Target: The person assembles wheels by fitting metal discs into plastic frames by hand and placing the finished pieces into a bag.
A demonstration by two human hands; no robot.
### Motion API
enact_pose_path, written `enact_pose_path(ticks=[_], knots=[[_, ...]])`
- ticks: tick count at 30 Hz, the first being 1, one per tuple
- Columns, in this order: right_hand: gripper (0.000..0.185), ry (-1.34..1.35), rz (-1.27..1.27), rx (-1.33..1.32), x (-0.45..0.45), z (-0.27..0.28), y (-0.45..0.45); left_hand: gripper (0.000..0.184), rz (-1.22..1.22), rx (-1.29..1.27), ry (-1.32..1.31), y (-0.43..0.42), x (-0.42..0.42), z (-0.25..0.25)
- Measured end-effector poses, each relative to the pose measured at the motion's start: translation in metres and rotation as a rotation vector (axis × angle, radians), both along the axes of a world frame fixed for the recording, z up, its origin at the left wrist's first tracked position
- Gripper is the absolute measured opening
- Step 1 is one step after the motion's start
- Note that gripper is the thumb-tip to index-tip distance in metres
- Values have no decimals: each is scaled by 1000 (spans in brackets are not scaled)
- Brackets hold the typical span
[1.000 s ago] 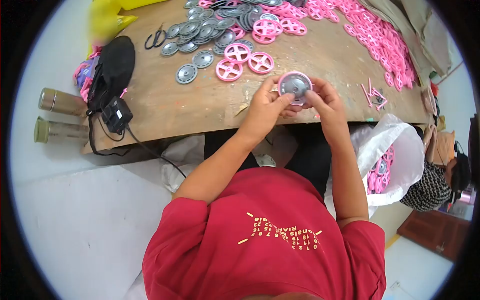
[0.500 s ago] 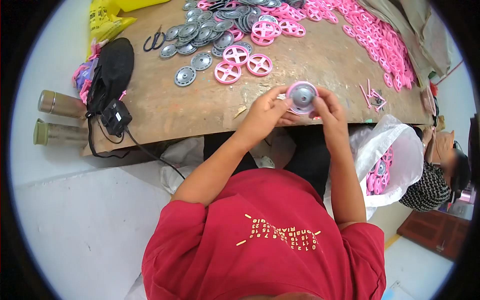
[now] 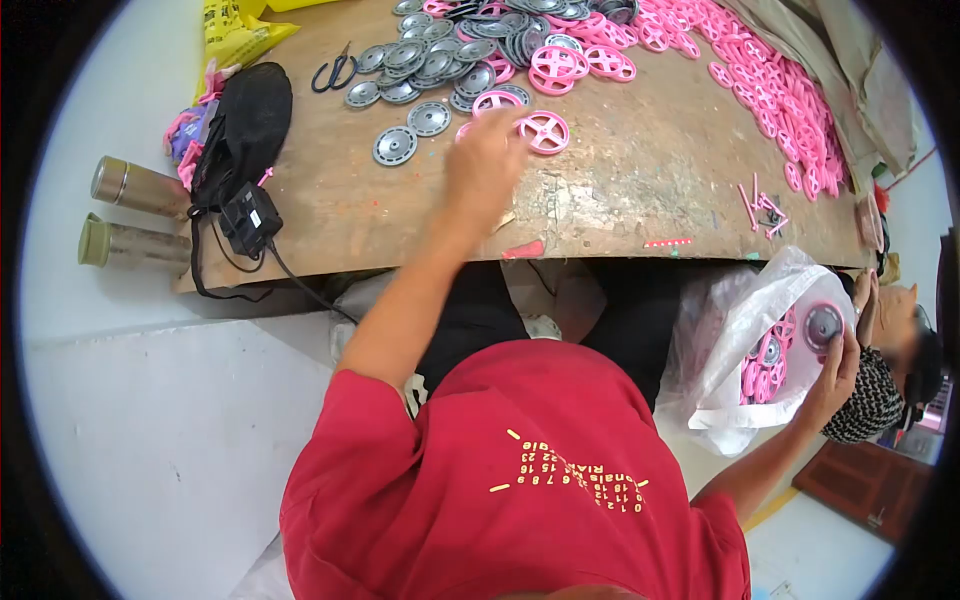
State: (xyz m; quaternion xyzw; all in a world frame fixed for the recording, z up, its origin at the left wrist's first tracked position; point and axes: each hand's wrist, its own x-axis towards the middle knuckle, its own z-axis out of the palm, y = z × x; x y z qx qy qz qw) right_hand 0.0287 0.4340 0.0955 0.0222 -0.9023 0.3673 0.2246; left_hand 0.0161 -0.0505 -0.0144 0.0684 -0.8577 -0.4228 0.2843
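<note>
My left hand (image 3: 485, 170) is over the near pink spoked wheels, partly covering them. Its fingers are blurred, so whether they grip a wheel does not show. Beside it lies another pink wheel (image 3: 544, 132). Far to the right, my right hand (image 3: 838, 378) has its fingertips on a grey disc with a pink rim (image 3: 823, 326), at the mouth of a white plastic bag (image 3: 725, 412). Inside that bag are several pink wheels (image 3: 765, 375), some with grey discs. Two loose grey discs (image 3: 395, 146) lie left of my left hand.
Grey discs (image 3: 435, 65) and pink wheels (image 3: 775, 105) are heaped at the table's back. Scissors (image 3: 334, 72), a black bag (image 3: 255, 120), an adapter (image 3: 250, 219) and two bottles (image 3: 140, 186) are left. Small pink pins (image 3: 765, 210) lie right. Another person (image 3: 868, 400) sits beyond the bag.
My hands have parted. The right one has carried the grey-and-pink wheel from the table's front edge to the bag. The left one has moved up and left to the pink wheels.
</note>
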Motion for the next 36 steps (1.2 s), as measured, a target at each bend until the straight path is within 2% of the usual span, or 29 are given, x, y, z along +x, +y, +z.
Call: enact_pose_path(ticks=[1,2,3,5,6,8,9,10,11,14,17,20,23,25,27,30,32,35,36], knots=[[27,23,-78,166,2,1,12,33,56,-185,37,-19,-8,-8],[28,48,-155,329,2,1,17,33,55,-183,42,-30,-15,-8],[28,49,-155,331,-1,0,11,33,123,-273,12,-38,-19,-7],[29,146,35,113,-14,-5,-28,33,193,-363,-25,-47,-28,-10],[27,92,97,166,-21,-1,-56,37,212,-412,-74,-48,-34,-12],[24,-21,260,-24,-32,-7,-125,41,233,-458,-116,-47,-42,-14],[23,-103,363,-36,-41,-14,-147,46,217,-437,-159,-46,-45,-15],[22,-77,475,89,-53,-17,-170,50,201,-414,-204,-46,-46,-15],[21,-75,580,39,-62,-22,-196,50,206,-412,-203,-46,-47,-14],[20,-171,723,61,-100,-35,-251,56,162,-371,-240,-46,-48,-12],[21,-224,738,116,-148,-58,-286,58,148,-345,-236,-50,-50,-16],[22,-231,754,106,-192,-88,-313,51,162,-337,-195,-51,-49,-16],[23,-132,751,101,-224,-108,-340,46,170,-332,-172,-50,-51,-13],[24,-13,676,130,-243,-114,-360,48,166,-303,-101,-52,-53,-18],[27,-25,631,121,-263,-115,-376,48,180,-282,-51,-53,-54,-20],[29,-40,493,203,-292,-125,-393,45,124,-116,9,-57,-53,-21],[40,-162,510,234,-299,-129,-398,47,133,-100,30,-62,-51,-20],[48,-208,564,217,-311,-130,-398,51,135,-44,39,-68,-47,-12],[50,-367,609,53,-314,-129,-403,49,118,-22,23,-70,-45,-9]])
